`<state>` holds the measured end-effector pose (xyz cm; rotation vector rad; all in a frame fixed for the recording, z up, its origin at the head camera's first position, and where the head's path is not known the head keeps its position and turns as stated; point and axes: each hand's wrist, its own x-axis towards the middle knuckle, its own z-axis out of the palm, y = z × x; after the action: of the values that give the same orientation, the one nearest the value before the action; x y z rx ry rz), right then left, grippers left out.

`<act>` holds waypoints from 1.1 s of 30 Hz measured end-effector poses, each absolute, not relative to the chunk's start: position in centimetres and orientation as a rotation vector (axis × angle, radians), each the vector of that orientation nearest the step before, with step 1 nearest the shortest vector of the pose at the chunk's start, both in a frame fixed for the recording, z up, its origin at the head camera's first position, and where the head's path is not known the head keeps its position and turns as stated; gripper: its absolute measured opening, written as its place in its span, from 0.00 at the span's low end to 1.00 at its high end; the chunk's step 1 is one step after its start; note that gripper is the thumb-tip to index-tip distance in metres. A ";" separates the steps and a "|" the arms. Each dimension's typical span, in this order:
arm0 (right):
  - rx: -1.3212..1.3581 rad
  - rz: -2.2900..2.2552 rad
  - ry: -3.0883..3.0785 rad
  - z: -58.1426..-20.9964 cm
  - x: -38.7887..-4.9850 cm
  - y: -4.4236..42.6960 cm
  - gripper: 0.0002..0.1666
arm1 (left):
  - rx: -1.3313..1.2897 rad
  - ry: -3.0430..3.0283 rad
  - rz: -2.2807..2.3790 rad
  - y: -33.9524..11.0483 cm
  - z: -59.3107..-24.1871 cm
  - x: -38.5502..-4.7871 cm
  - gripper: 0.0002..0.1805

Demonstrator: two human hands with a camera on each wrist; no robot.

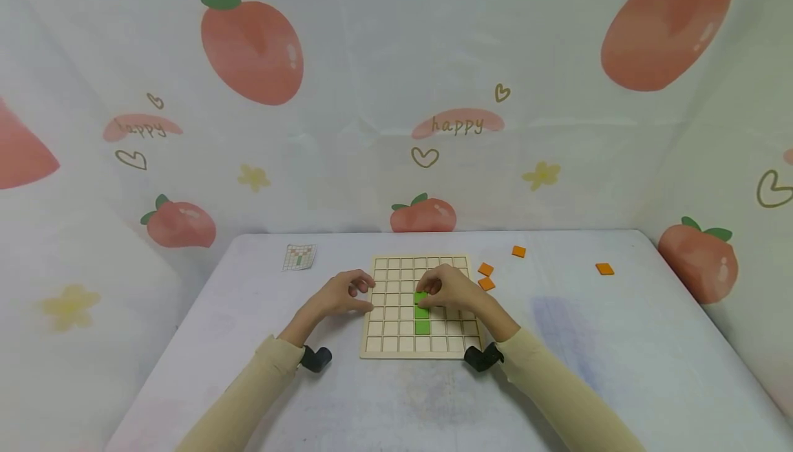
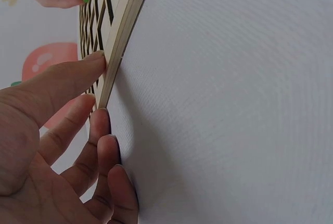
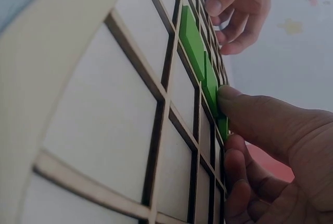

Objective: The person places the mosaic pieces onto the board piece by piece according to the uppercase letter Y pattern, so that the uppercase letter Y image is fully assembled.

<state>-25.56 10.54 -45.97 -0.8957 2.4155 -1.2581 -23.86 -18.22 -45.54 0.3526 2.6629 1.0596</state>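
Note:
A wooden grid board (image 1: pixel 394 355) lies flat on the table. Two green tiles (image 1: pixel 423 327) sit one above the other in a column of its cells. My right hand (image 1: pixel 455 290) pinches a third green tile (image 1: pixel 420 296) just beyond them; in the right wrist view the thumb of my right hand (image 3: pixel 276 151) touches the tile (image 3: pixel 223 126), its far side hidden. My left hand (image 1: pixel 339 295) touches the board's left edge, thumb and fingers spread apart; the left wrist view shows the thumb of that hand (image 2: pixel 57 146) against the rim (image 2: pixel 122 36).
Several orange tiles (image 1: pixel 486 283) lie right of the board, one of them (image 1: pixel 604 269) farther off to the right. A small paper with a coloured grid pattern (image 1: pixel 300 257) lies behind my left hand. A printed cloth (image 1: pixel 347 184) hangs behind the table.

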 end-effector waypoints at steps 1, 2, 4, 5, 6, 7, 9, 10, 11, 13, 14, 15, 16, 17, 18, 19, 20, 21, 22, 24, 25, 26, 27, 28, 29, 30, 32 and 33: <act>-0.892 -1.257 2.418 -46.0 -25.6 10.6 0.10 | 0.353 2.661 1.061 -18.2 -45.5 -23.9 0.22; -0.889 -1.256 2.419 -46.0 -25.6 10.5 0.10 | 0.352 2.661 1.062 -18.2 -45.6 -23.9 0.22; -0.888 -1.254 2.420 -46.0 -25.6 10.5 0.10 | 0.351 2.662 1.062 -18.2 -45.6 -23.9 0.22; -0.888 -1.254 2.419 -45.9 -25.6 10.5 0.10 | 0.349 2.662 1.062 -18.2 -45.6 -23.9 0.22; -0.891 -1.254 2.419 -45.9 -25.6 10.6 0.10 | 0.347 2.664 1.060 -18.2 -45.6 -23.9 0.22; -0.894 -1.255 2.418 -45.9 -25.6 10.6 0.10 | 0.346 2.666 1.056 -18.2 -45.6 -23.9 0.22; -0.902 -1.261 2.412 -45.9 -25.7 10.6 0.10 | 0.339 2.668 1.050 -18.1 -45.5 -23.9 0.22; -0.905 -1.265 2.409 -45.9 -25.7 10.6 0.10 | 0.336 2.669 1.046 -18.1 -45.5 -23.9 0.22; -0.909 -1.268 2.405 -45.9 -25.7 10.7 0.10 | 0.330 2.669 1.044 -18.1 -45.4 -23.9 0.22; -0.914 -1.276 2.399 -45.8 -25.8 10.7 0.09 | 0.319 2.668 1.042 -18.0 -45.3 -23.9 0.22; -0.920 -1.280 2.394 -45.8 -25.9 10.7 0.09 | 0.315 2.667 1.041 -18.0 -45.3 -23.9 0.22; -0.921 -1.282 2.392 -45.8 -25.9 10.7 0.09 | 0.311 2.666 1.042 -18.0 -45.2 -23.9 0.22; -0.922 -1.284 2.389 -45.8 -25.9 10.7 0.09 | 0.308 2.664 1.043 -18.0 -45.2 -24.0 0.23; -0.923 -1.285 2.388 -45.7 -25.9 10.7 0.09 | 0.305 2.661 1.046 -18.0 -45.2 -24.0 0.23; -0.924 -1.285 2.388 -45.7 -25.9 10.7 0.09 | 0.305 2.660 1.046 -18.0 -45.1 -24.0 0.23; -0.925 -1.286 2.388 -45.7 -25.9 10.7 0.09 | 0.306 2.658 1.046 -17.9 -45.1 -24.0 0.22; -0.924 -1.286 2.389 -45.7 -26.0 10.7 0.09 | 0.306 2.655 1.049 -17.9 -45.0 -24.0 0.22; -0.922 -1.284 2.391 -45.6 -26.0 10.6 0.09 | 0.306 2.653 1.051 -17.9 -45.0 -24.0 0.22; -0.923 -1.283 2.393 -45.6 -26.0 10.6 0.09 | 0.305 2.651 1.052 -17.9 -44.9 -24.0 0.22; -0.923 -1.282 2.396 -45.6 -26.0 10.6 0.08 | 0.304 2.648 1.051 -17.9 -44.8 -24.0 0.22; -0.922 -1.282 2.397 -45.6 -26.1 10.6 0.08 | 0.304 2.647 1.050 -17.9 -44.8 -24.0 0.22; -0.923 -1.282 2.399 -45.6 -26.1 10.6 0.08 | 0.303 2.646 1.051 -17.9 -44.7 -24.0 0.22; -0.924 -1.284 2.398 -45.6 -26.1 10.6 0.08 | 0.302 2.646 1.049 -17.9 -44.7 -24.0 0.22; -0.928 -1.288 2.399 -45.6 -26.1 10.7 0.07 | 0.303 2.648 1.048 -17.9 -44.6 -24.0 0.22; -0.929 -1.290 2.401 -45.6 -26.1 10.7 0.07 | 0.304 2.648 1.048 -17.9 -44.6 -24.0 0.22; -0.930 -1.290 2.404 -45.6 -26.1 10.7 0.07 | 0.307 2.649 1.048 -17.8 -44.6 -24.0 0.22; -0.931 -1.294 2.404 -45.6 -26.1 10.7 0.07 | 0.308 2.649 1.052 -17.8 -44.6 -24.0 0.22; -0.933 -1.297 2.403 -45.6 -26.1 10.7 0.07 | 0.309 2.648 1.053 -17.8 -44.6 -24.0 0.22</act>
<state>-26.11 10.72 -45.59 -0.9329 2.4030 -1.2968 -23.96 -17.81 -44.58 0.3088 2.6481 1.0532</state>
